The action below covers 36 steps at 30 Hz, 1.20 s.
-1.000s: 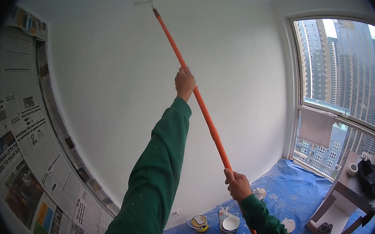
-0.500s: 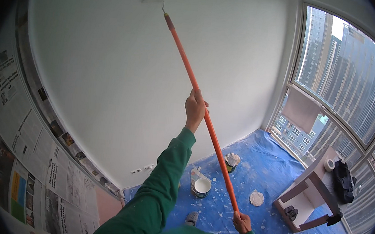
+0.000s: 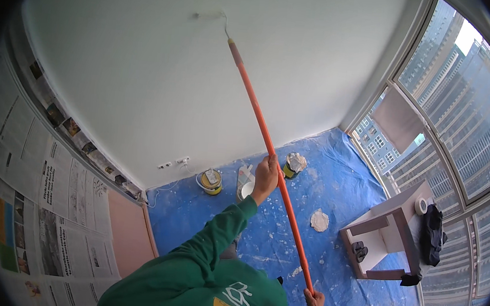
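A long orange extension pole [image 3: 254, 102] slants up and away from me, a paint roller [image 3: 210, 15] fixed to its far end. The roller lies against the pale wall [image 3: 128, 83]. Partway along the pole, my left hand [image 3: 265, 177] is wrapped round it. My right hand [image 3: 314, 301] grips the pole's lower end, near the bottom of the view. Below and beside my left hand stand a white paint tub [image 3: 246, 190], partly hidden by that hand, and a yellow bucket [image 3: 211, 182].
Blue plastic sheeting [image 3: 245, 153] covers the floor. An open-topped can [image 3: 295, 164] stands near the wall. A wooden stand [image 3: 379, 231] holds a tape roll [image 3: 421, 206] and a dark bag [image 3: 433, 236], with shoes [image 3: 359, 251] inside. Newspaper [image 3: 49, 163] covers the left side; windows [image 3: 462, 103] fill the right.
My hands and the pole have come lower in the view, and the roller sits slightly lower too. The view has tilted downward, bringing the yellow bucket into sight.
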Each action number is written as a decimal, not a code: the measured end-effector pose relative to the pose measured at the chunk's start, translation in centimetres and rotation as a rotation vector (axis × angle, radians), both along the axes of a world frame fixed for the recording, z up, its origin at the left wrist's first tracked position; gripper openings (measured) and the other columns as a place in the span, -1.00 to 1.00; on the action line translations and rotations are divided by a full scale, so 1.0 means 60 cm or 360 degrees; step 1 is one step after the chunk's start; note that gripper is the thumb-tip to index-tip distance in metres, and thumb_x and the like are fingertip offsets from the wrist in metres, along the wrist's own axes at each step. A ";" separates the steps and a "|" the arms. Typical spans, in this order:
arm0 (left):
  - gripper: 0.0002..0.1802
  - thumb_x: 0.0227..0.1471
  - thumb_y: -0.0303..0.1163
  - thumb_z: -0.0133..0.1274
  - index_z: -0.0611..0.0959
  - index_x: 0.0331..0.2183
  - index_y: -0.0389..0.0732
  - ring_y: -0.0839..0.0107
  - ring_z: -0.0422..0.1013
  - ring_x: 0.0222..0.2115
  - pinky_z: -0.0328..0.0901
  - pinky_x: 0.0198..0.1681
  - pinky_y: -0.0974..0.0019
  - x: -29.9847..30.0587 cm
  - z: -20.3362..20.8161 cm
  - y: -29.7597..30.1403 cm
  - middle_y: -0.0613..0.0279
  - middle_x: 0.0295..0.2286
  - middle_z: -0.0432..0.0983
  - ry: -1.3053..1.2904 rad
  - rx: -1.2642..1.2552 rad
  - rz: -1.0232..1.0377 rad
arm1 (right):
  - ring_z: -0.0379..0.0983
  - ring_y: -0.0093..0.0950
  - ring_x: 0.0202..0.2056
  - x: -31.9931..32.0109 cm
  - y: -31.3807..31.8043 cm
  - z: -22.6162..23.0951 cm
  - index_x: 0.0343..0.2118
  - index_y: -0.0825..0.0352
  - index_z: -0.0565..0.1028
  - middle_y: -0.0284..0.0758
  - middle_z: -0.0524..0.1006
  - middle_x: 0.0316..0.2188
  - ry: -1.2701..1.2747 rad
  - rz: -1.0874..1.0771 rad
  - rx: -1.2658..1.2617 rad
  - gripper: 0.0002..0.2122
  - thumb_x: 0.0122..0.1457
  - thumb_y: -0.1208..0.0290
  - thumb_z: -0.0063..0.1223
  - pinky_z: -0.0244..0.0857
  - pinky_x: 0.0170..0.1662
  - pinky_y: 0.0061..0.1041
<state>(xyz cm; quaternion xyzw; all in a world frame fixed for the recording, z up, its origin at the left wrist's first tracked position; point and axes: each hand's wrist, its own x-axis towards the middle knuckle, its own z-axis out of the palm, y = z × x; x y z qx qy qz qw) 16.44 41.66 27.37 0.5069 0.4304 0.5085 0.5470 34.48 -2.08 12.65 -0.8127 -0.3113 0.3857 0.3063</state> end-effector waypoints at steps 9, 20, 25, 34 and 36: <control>-0.56 0.19 -0.07 -0.29 0.44 -0.35 -0.29 0.33 0.49 -0.64 0.39 -0.74 0.28 0.008 -0.125 -0.047 0.11 -0.62 0.49 -0.0125 -0.0585 -0.0234 | 0.23 -0.64 -0.71 0.054 -0.093 -0.011 -0.69 0.37 0.46 -0.48 0.31 -0.80 -0.0293 0.0029 -0.0190 -0.58 0.01 0.05 0.09 0.05 -0.62 -0.52; -0.54 0.19 -0.05 -0.30 0.44 -0.34 -0.28 0.25 0.53 -0.58 0.42 -0.71 0.20 0.011 -0.259 -0.052 0.06 -0.54 0.52 -0.0097 -0.1115 -0.0295 | 0.26 -0.55 -0.69 0.056 -0.100 0.060 -0.67 0.41 0.47 -0.36 0.31 -0.82 -0.0396 0.0139 -0.0519 -0.55 0.00 0.01 0.06 0.11 -0.58 -0.41; -0.52 0.18 -0.04 -0.31 0.43 -0.34 -0.31 0.21 0.53 -0.58 0.43 -0.69 0.18 0.009 -0.312 -0.037 0.02 -0.53 0.53 -0.0078 -0.1290 -0.0308 | 0.30 -0.49 -0.68 0.053 -0.077 0.077 -0.63 0.43 0.48 -0.25 0.32 -0.80 -0.0496 0.0199 -0.0626 -0.54 0.00 0.00 0.06 0.15 -0.54 -0.35; -0.54 0.16 -0.04 -0.29 0.40 -0.36 -0.30 0.17 0.53 -0.58 0.43 -0.64 0.13 -0.002 -0.409 0.012 0.01 -0.54 0.52 -0.0084 -0.1589 -0.0282 | 0.32 -0.36 -0.66 0.041 0.018 0.119 -0.54 0.38 0.51 -0.20 0.34 -0.77 -0.0570 0.0295 -0.0808 -0.56 0.00 -0.02 0.03 0.18 -0.50 -0.33; -0.54 0.16 -0.04 -0.29 0.39 -0.37 -0.30 0.16 0.53 -0.58 0.43 -0.63 0.11 -0.002 -0.434 0.030 0.01 -0.54 0.52 -0.0053 -0.1628 -0.0250 | 0.33 -0.37 -0.64 0.037 0.040 0.119 -0.53 0.38 0.51 -0.20 0.34 -0.75 -0.0580 0.0306 -0.0861 -0.56 0.01 -0.02 0.02 0.17 -0.48 -0.33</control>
